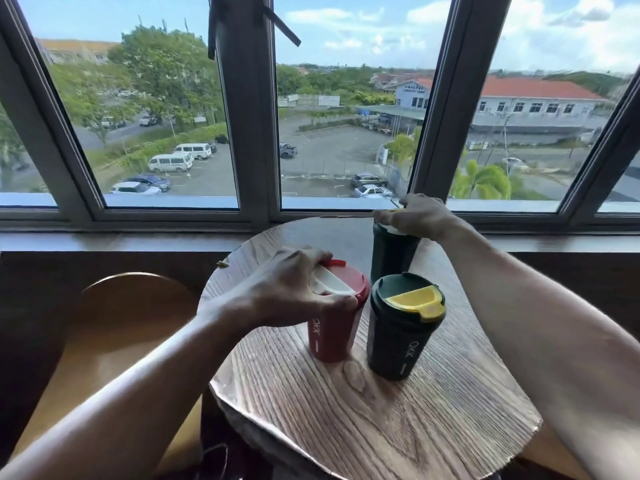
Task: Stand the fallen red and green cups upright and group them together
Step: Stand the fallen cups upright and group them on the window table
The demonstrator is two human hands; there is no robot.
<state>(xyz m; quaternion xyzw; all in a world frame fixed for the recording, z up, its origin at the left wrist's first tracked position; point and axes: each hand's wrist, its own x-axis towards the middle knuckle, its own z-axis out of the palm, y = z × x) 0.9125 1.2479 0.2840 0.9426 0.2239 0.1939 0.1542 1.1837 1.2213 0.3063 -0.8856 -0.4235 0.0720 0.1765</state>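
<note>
A red cup [334, 336] with a red and white lid stands upright on the round wooden table [363, 420]. My left hand [294, 289] grips its lid from above. Close to its right stands a dark green cup [403, 336] with a yellow lid flap, upright and untouched. Behind them, near the window, a second dark green cup [391, 254] stands upright, and my right hand [414, 214] holds its lid from above, hiding most of the top.
The table's far edge meets the window sill [138, 237] and the window frame [249, 133]. A curved wooden chair back [131, 327] sits left of the table, below my left forearm. Bare tabletop lies in front of the cups.
</note>
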